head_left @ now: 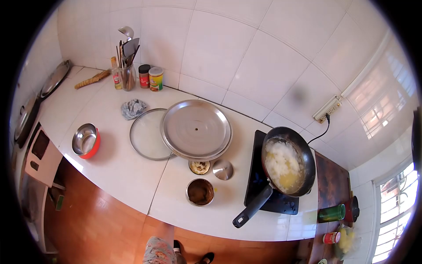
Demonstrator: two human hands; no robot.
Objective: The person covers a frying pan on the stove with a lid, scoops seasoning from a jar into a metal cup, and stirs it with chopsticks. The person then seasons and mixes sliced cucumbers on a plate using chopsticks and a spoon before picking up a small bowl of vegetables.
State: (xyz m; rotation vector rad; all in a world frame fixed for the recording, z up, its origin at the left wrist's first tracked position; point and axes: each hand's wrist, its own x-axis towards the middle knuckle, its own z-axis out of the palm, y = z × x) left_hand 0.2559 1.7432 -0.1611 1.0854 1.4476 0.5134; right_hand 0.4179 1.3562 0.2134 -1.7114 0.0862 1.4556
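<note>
Neither of my hands shows in the view. At the bottom edge, a patterned piece of clothing [160, 251] and a bit of bare skin end at the counter's front edge; which limb it is I cannot tell. A black frying pan [310, 169] sits on a black induction cooktop [290, 207], its handle pointing toward the front left. White foamy food [283, 163] with yellow below it lies in the pan. Left of the cooktop stand an open metal pot with brown contents [200, 192], a small metal lid [223, 170] and a small round dish with brown residue [199, 167].
A large steel lid or tray [196, 125] overlaps a glass lid [147, 136]. Further left are a red-sided steel bowl [85, 140], a crumpled cloth [132, 109], a utensil jar [128, 79] and two seasoning containers [156, 80]. A cord runs to the wall socket [327, 110].
</note>
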